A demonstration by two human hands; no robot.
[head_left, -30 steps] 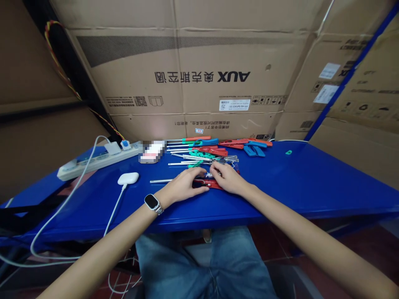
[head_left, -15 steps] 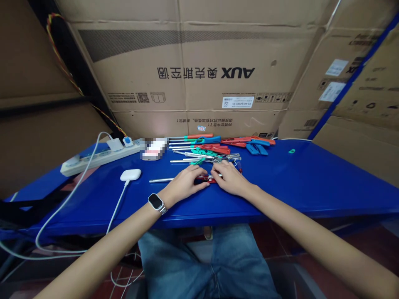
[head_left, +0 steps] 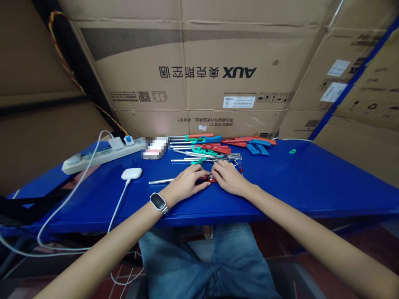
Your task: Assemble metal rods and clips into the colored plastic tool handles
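Between my two hands near the front of the table is a red long-nosed lighter, its metal tube lying out to the left. My left hand curls round it, thumb and fingers closed at the handle. From the right, my right hand bends its fingers onto the other end of the handle. The fingers cover much of the red body. Just behind them lie metal lighter tubes and green handle pieces. A small red-tipped part rests beside my right fingers.
At the back lie assembled-looking lighters, red handle parts and blue handle parts. A green piece sits to the right. On the left are a power strip, a blurred-out box and a white earphone case with cable.
My right fingers have shifted slightly over the lighter's handle, and the tube tilts a little more. The whole view has moved slightly. Both hands stay on the lighter.
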